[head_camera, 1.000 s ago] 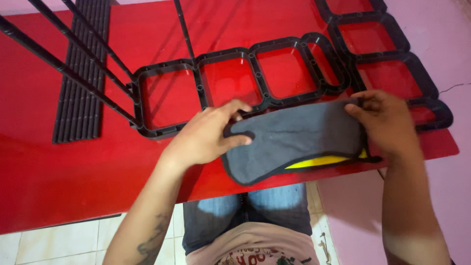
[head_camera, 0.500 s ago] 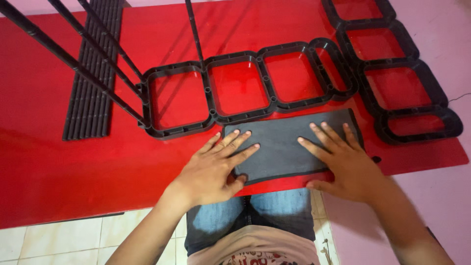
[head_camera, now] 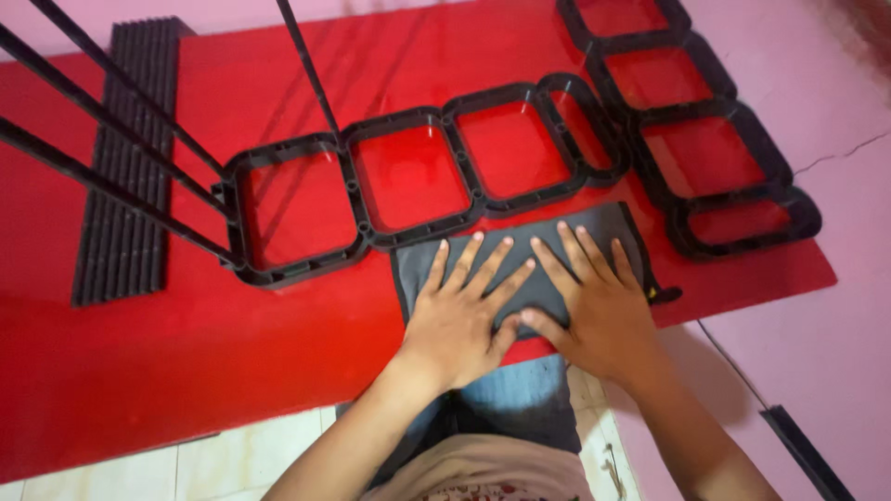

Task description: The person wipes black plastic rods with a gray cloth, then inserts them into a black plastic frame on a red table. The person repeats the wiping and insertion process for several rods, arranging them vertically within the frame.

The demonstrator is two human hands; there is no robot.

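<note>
A flat dark grey fabric piece (head_camera: pixel 608 223) lies on the red table (head_camera: pixel 232 353) at its near edge. My left hand (head_camera: pixel 464 311) and my right hand (head_camera: pixel 594 301) both press flat on it, fingers spread, side by side and touching at the thumbs. Just beyond the fabric sits a black plastic frame (head_camera: pixel 362 186) of three linked rectangular cells.
A second black frame (head_camera: pixel 742 195) of linked cells lies at the right, reaching the table's corner. Thin black rods (head_camera: pixel 111 116) slant in from the upper left to the first frame. A black ribbed panel (head_camera: pixel 121 213) lies at the left. Pink wall on the right.
A second ago my hands held the folded fabric by its ends, with yellow showing beneath. It was laid flat, and my hands have slid together to its middle.
</note>
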